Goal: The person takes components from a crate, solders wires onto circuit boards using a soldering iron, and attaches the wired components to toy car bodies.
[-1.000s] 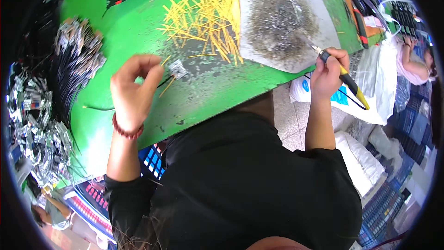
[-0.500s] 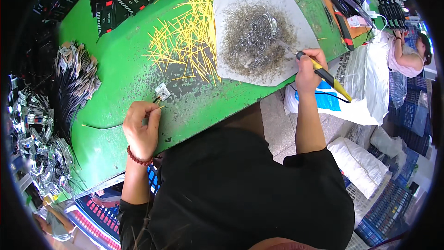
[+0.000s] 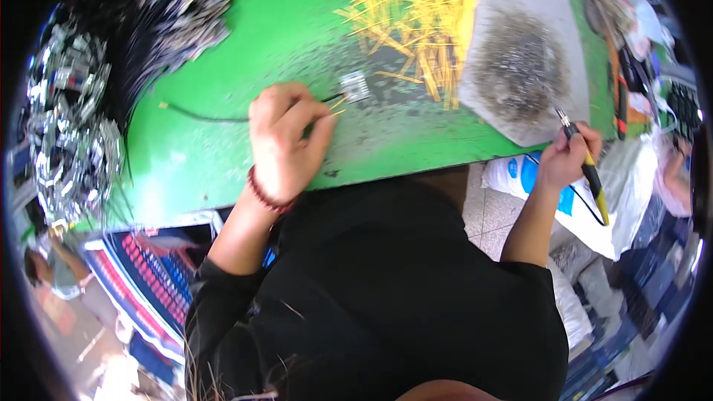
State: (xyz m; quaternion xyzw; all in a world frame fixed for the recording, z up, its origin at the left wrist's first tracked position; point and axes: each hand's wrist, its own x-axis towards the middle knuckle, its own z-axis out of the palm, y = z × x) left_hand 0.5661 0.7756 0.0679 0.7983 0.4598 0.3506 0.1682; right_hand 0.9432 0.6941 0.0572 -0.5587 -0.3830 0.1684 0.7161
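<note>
Left hand [image 3: 286, 141] pinched shut on thin black wire [image 3: 204, 115] and a short yellow lead, tips just beside small silvery ribbed part [image 3: 355, 85] lying flat on green mat [image 3: 245, 22]; right hand [image 3: 564, 160] closed around yellow-handled soldering iron [image 3: 583, 156], metal tip hovering over scorched grey board [image 3: 520, 56]. Likely risks: slack wire slipping from the pinch and dragging the light part aside, or hot tip straying toward fingers. Loose heap of stiff yellow leads [image 3: 416, 15] near the part; glossy bundled black cables [image 3: 171, 7] well apart at left.
</note>
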